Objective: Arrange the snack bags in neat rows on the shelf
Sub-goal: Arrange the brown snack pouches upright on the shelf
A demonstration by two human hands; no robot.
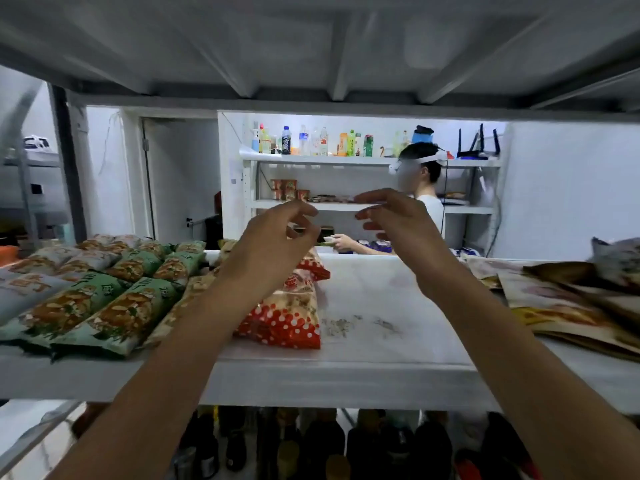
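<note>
A: From the head view, how far along is it?

B: I'd judge a bit past halfway. The green snack bags (121,299) lie in tidy overlapping rows at the left of the white shelf (381,341), with paler grey bags (34,271) beside them at the far left. A column of tan bags (194,289) runs next to the green ones, partly hidden by the left forearm; the red polka-dot bags (287,317) form one more column, just beside the tan.

A: And what's left?

B: The brown and gold bags (571,306) at the right lie loose and crooked, overlapping at odd angles; those need rows, and the bare middle of the shelf has room for them.

A: The hands?

B: The left hand (277,237) and right hand (398,223) are both raised above the shelf, near each other but apart. The fingers are loosely bent and relaxed; as far as the blur allows, neither holds a bag.

A: The surface and room?

B: The shelf board is white with grey scuffs near the front; another shelf's ribbed underside (311,46) hangs overhead; dark bottles (346,445) stand below. Beyond, a second person (429,202) in a headset works at a white rack (346,161) topped with drink bottles (311,140) and a router (478,147).
</note>
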